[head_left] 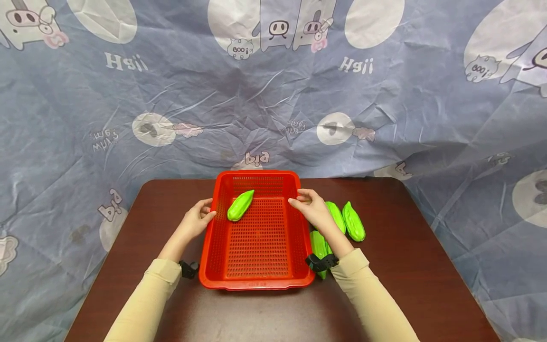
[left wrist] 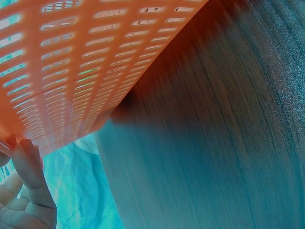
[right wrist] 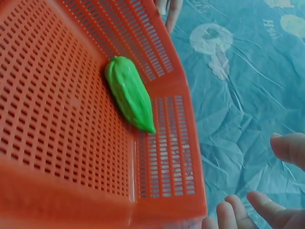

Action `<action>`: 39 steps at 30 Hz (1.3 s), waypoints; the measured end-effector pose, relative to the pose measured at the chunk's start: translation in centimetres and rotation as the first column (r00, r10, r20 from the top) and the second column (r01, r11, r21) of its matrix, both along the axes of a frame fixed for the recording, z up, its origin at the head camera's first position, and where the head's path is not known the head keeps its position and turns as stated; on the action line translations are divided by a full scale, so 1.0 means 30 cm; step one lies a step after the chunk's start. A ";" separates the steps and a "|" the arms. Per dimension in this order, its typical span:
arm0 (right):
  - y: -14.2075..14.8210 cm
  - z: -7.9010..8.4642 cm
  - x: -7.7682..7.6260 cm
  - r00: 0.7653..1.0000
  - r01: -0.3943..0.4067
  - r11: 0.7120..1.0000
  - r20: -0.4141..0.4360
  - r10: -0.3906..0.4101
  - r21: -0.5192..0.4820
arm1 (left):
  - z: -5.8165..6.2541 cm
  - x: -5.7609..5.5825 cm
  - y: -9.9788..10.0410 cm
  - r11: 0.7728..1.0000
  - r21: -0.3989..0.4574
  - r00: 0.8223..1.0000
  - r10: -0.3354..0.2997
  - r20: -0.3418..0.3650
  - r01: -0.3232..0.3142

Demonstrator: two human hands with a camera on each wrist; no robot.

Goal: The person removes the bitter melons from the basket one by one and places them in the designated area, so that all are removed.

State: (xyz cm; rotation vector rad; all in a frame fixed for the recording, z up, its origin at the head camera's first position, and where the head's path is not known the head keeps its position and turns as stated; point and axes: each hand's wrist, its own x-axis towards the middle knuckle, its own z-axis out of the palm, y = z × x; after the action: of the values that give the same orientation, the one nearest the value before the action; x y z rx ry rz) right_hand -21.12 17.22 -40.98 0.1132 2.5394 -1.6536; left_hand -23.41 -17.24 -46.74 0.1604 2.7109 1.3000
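A red plastic basket [head_left: 258, 285] with slotted walls stands in the middle of the table. Inside it, toward the far left corner, lies one green ridged gourd [head_left: 240, 206], probably a bitter melon. My left hand [head_left: 198, 219] pinches the basket's left rim between thumb and fingers, also seen in the left wrist view. At the opposite rim my right hand [head_left: 314, 209] has its thumb and fingers spread. The right wrist view shows that thumb held apart from the basket, with fingertips [right wrist: 228, 214] close by the outer wall.
Several more green gourds [head_left: 353, 223] lie on the table right of the basket, partly covered by the right forearm. The brown table [head_left: 410, 266] has its far edge just behind the basket. A blue-grey printed cloth [head_left: 239, 104] hangs behind and beside it.
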 end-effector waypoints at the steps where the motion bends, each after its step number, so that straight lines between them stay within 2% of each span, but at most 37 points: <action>1: -0.011 -0.002 -0.008 1.000 -0.003 1.000 -0.001 0.003 0.001 | 0.001 0.000 0.000 1.000 0.003 1.000 0.003 0.002 -0.003; 10: -0.103 -0.019 -0.052 1.000 -0.013 0.999 -0.009 0.013 0.031 | -0.001 -0.004 0.001 1.000 0.003 1.000 0.010 0.014 -0.010; 23: -0.206 -0.047 -0.113 0.999 -0.003 0.998 -0.038 0.006 0.070 | -0.005 -0.004 -0.001 1.000 0.006 1.000 0.008 -0.005 -0.008; 39: -0.316 -0.091 -0.162 0.998 0.003 0.996 -0.059 0.003 0.094 | -0.002 -0.001 -0.001 1.000 0.016 1.000 0.014 0.011 -0.014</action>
State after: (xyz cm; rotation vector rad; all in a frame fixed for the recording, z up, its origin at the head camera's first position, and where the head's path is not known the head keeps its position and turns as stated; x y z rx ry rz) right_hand -25.99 7.73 -43.71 0.0734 2.6605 -1.5602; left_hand -23.43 -17.29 -46.79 0.1360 2.6975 1.3233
